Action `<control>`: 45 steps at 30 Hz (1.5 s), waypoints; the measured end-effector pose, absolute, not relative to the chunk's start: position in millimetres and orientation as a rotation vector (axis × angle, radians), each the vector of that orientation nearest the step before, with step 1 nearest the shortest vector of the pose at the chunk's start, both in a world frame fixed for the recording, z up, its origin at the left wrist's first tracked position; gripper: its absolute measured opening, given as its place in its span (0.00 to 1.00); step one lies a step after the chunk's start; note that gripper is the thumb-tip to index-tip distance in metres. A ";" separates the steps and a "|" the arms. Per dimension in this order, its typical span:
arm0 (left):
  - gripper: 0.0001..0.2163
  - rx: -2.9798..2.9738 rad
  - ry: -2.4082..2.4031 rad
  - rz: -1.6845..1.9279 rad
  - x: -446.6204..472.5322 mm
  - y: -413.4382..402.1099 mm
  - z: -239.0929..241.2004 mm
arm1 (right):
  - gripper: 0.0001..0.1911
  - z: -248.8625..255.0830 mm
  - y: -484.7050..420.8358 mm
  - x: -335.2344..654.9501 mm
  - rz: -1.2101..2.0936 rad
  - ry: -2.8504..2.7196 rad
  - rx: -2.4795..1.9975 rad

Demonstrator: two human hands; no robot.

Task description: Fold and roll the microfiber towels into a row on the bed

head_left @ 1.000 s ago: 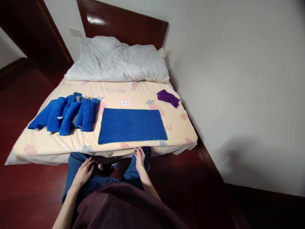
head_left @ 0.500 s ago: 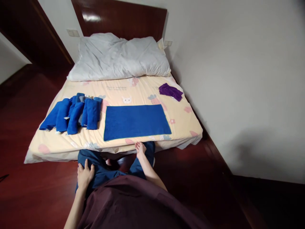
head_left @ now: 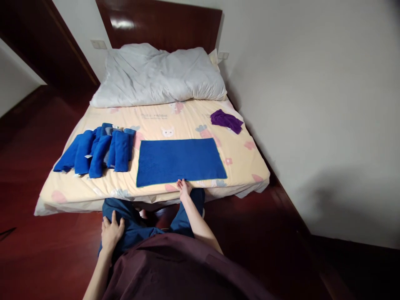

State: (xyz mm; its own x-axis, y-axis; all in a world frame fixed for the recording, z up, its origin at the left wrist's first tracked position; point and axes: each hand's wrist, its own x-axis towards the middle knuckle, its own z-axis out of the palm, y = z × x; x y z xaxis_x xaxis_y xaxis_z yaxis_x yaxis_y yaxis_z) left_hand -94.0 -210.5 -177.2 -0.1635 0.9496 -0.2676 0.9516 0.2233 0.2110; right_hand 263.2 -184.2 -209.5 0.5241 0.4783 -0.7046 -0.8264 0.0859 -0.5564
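A blue towel (head_left: 181, 160) with a thin greenish edge lies spread flat near the front of the bed. My right hand (head_left: 184, 189) is at its near edge, palm partly turned up and fingers extended, with the fingertips at or just touching the hem. Nothing shows in its grasp. Resting on my left thigh is my left hand (head_left: 111, 233), its fingers spread and holding nothing. To the left of the flat towel sits a pile of several rolled or folded blue towels (head_left: 96, 150), some with white tags.
A crumpled purple cloth (head_left: 227, 121) lies by the bed's right edge. Across the back of the patterned bed sheet (head_left: 175, 123) is a bulky grey-white quilt (head_left: 159, 77), before the dark wooden headboard (head_left: 165, 25). A wall (head_left: 312, 104) runs along the right side.
My right hand has moved forward from beside my knee to the near edge of the flat blue towel. My left hand stays on my thigh. The view has shifted slightly.
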 end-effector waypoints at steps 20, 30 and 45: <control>0.20 2.615 1.199 -0.071 265.8 99.8 -95.0 | 0.16 -240.7 -189.7 262.1 0.970 0.471 -1.117; 0.20 2.492 1.185 -0.264 377.3 158.3 -158.2 | 0.18 -241.4 -190.9 268.6 1.003 0.526 -1.197; 0.20 2.299 1.309 -0.248 393.5 179.3 -153.0 | 0.19 -235.0 -193.8 265.4 1.043 0.305 -1.470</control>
State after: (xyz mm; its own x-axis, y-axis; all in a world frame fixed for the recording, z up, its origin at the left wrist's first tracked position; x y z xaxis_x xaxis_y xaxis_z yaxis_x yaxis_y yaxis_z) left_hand 393.5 179.3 -153.0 0.5260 0.7601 -0.3816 0.8470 -0.4275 0.3160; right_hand 265.4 -193.8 -235.0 0.5565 0.3835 -0.7370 -0.7200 -0.2201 -0.6582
